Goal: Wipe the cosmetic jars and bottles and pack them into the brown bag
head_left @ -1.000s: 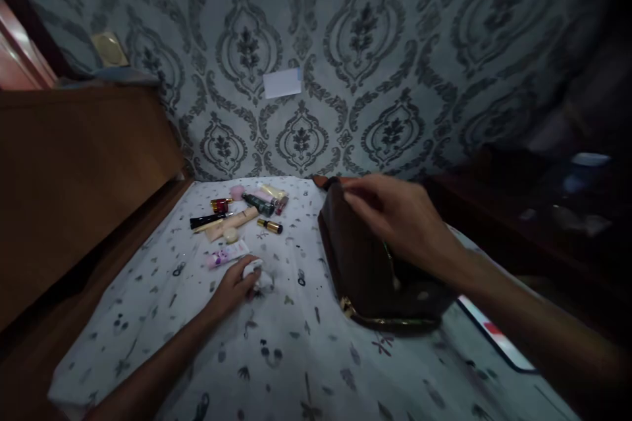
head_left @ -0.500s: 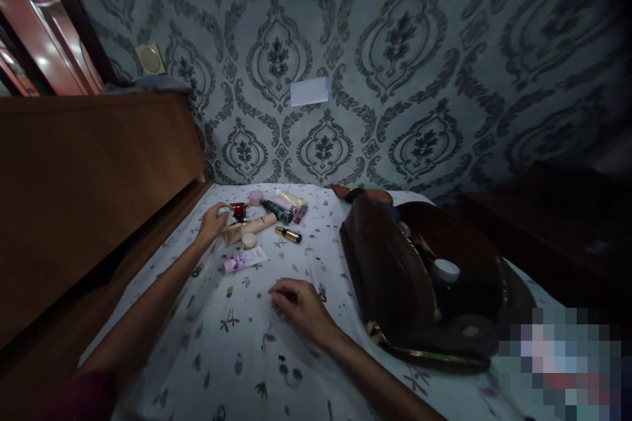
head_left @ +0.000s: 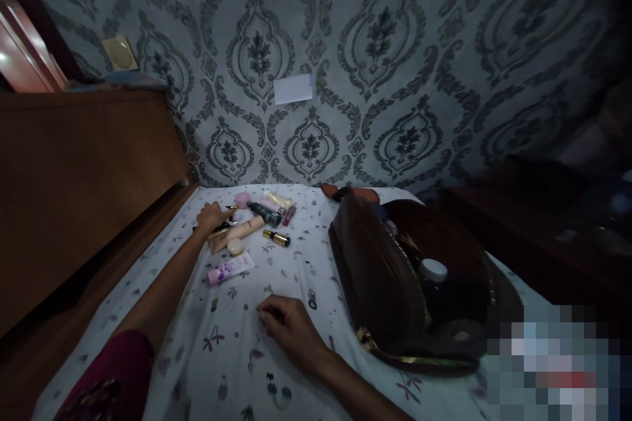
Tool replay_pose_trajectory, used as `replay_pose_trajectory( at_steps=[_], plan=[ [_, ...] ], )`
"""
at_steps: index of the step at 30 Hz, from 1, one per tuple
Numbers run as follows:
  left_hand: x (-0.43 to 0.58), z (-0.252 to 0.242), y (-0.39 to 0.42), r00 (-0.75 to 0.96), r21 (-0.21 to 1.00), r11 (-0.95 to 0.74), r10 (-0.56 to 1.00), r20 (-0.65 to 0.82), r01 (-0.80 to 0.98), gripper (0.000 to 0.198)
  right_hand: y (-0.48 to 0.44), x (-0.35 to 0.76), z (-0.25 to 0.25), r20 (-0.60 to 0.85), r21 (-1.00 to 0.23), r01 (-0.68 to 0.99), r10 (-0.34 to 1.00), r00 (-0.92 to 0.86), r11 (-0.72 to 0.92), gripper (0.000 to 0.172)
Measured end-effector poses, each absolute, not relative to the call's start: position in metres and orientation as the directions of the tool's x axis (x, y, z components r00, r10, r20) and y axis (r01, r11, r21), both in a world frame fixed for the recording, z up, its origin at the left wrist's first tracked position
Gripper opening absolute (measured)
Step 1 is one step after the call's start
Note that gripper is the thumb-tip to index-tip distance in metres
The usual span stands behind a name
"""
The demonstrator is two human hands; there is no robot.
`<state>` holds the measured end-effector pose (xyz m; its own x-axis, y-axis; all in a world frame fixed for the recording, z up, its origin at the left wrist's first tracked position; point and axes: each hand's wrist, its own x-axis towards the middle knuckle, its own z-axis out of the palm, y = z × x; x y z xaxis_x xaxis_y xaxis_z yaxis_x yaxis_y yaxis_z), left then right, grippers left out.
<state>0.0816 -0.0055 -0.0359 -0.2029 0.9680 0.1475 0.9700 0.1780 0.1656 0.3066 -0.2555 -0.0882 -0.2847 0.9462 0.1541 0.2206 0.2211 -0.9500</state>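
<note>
My left hand [head_left: 211, 215] reaches to a cluster of cosmetics at the far left of the patterned sheet [head_left: 232, 368]. Its fingers are curled round a small item by the beige tube [head_left: 237, 232]; what it grips is hidden. Around it lie a dark green tube [head_left: 265, 212], a gold-capped lipstick [head_left: 276, 237], a pale round compact [head_left: 235, 247] and a pink tube [head_left: 230, 269]. My right hand [head_left: 289, 329] rests on the sheet with fingers curled, nothing visible in it. An open brown bag [head_left: 390, 283] lies to its right, a white-capped bottle [head_left: 433, 270] inside.
A wooden headboard [head_left: 79, 184] runs along the left. Patterned wallpaper with a white card [head_left: 293, 88] stands behind. A dark wooden surface [head_left: 533, 230] lies at the right. A blurred patch covers the lower right corner.
My right hand left the bag and came down onto the sheet. My left hand moved from the white tissue near the pink tube out to the cosmetics and closed there.
</note>
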Motion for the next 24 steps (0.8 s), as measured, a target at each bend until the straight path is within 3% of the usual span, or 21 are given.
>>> replay_pose_trajectory(
  at_steps=[5,9,12,19,24],
  plan=[
    [0.089,-0.032,0.008,-0.171,0.092,0.157,0.971,0.167,0.983,0.078,-0.255,0.307,-0.091,0.171,-0.946,0.22,0.945,-0.279,0.237,0.014],
    [0.102,-0.029,0.024,-0.043,0.05,0.033,0.975,0.219,0.998,0.069,-0.256,0.307,-0.091,0.179,-0.944,0.224,0.945,-0.275,0.244,0.015],
    [0.113,-0.029,0.043,0.063,0.054,-0.073,0.983,0.174,0.996,0.063,-0.257,0.307,-0.092,0.165,-0.946,0.231,0.95,-0.264,0.228,0.016],
    [0.117,-0.028,0.075,0.127,0.177,-0.133,0.991,0.044,0.975,0.063,-0.256,0.308,-0.089,0.12,-0.959,0.221,0.963,-0.242,0.175,0.018],
    [0.113,-0.017,0.054,0.14,0.31,-0.198,0.97,0.198,0.93,0.052,-0.256,0.309,-0.087,0.114,-0.973,0.167,0.962,-0.249,0.158,0.016]
  ],
)
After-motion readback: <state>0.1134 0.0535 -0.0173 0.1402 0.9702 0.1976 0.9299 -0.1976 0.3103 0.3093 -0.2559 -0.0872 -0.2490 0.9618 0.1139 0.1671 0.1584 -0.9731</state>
